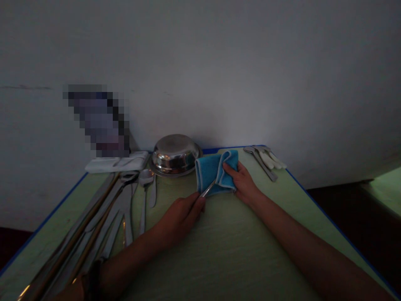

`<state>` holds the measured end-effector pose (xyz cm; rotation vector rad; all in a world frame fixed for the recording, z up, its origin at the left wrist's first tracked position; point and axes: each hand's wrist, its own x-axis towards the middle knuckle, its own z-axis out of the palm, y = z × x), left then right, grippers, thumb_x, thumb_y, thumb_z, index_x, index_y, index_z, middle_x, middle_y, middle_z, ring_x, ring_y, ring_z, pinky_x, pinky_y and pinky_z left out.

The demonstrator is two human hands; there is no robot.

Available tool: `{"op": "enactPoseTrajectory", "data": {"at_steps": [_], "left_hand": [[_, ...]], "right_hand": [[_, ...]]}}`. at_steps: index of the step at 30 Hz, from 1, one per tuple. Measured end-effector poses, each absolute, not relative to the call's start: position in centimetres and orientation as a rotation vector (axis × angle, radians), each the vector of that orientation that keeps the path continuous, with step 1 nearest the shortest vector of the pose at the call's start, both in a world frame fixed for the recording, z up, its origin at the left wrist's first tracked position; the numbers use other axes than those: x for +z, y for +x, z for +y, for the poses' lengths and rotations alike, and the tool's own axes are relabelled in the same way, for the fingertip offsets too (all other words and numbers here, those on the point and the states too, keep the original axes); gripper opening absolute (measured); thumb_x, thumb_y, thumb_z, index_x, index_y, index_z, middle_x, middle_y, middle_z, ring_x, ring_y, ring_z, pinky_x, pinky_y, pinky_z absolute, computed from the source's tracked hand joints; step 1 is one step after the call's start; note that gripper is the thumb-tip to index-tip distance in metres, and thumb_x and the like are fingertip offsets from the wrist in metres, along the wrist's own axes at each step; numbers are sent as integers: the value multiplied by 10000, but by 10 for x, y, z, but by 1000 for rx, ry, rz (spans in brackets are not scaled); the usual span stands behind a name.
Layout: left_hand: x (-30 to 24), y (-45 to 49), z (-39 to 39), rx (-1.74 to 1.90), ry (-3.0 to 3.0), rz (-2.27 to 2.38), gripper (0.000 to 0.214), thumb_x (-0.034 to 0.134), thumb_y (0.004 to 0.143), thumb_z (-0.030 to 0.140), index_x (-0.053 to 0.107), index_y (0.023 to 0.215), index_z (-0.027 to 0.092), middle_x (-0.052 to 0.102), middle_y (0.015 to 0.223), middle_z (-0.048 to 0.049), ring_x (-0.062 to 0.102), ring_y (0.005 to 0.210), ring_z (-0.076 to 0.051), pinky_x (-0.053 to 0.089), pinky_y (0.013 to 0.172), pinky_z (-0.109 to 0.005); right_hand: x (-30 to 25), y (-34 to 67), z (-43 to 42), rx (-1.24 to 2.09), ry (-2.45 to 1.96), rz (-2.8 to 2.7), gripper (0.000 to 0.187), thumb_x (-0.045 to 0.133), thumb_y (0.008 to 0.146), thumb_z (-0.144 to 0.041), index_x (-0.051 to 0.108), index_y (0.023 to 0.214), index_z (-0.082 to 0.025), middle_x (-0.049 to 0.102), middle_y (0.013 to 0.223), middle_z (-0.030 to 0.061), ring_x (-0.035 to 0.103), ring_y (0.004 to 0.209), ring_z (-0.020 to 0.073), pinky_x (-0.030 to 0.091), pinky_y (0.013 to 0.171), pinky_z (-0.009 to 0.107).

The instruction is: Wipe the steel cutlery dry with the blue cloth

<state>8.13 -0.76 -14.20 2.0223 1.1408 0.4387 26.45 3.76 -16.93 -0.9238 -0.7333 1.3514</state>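
My left hand (189, 211) is closed around the handle of a metal utensil (208, 190), whose far end disappears into a folded blue cloth (208, 169) with pale edging. What kind of utensil it is, I cannot tell, since the cloth covers its head. My right hand (242, 179) grips the cloth from the right, thumb on top, with a fold wrapped over the utensil's end. Just behind the cloth, an upside-down steel bowl (177, 152) rests near the wall.
Many metal utensils (109, 213), some long-handled, lie along the table's left side, with a spoon (144, 179) among them. A spoon (260, 161) and white-handled utensils (271, 159) lie at the back right. A white folded cloth (94, 165) sits at the back left below a blurred upright object (103, 121).
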Motion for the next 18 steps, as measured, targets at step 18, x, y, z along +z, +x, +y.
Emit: {"op": "enactPoseTrajectory", "data": {"at_steps": [18], "left_hand": [[-138, 79, -10, 341, 2004, 988, 277, 357, 867, 340, 521, 725, 168, 460, 553, 54, 446, 500, -87, 328, 487, -190]], "right_hand": [[-168, 261, 38, 1340, -959, -527, 265, 685, 610, -388, 584, 725, -172, 646, 603, -27, 590, 537, 111, 491, 533, 228]]}}
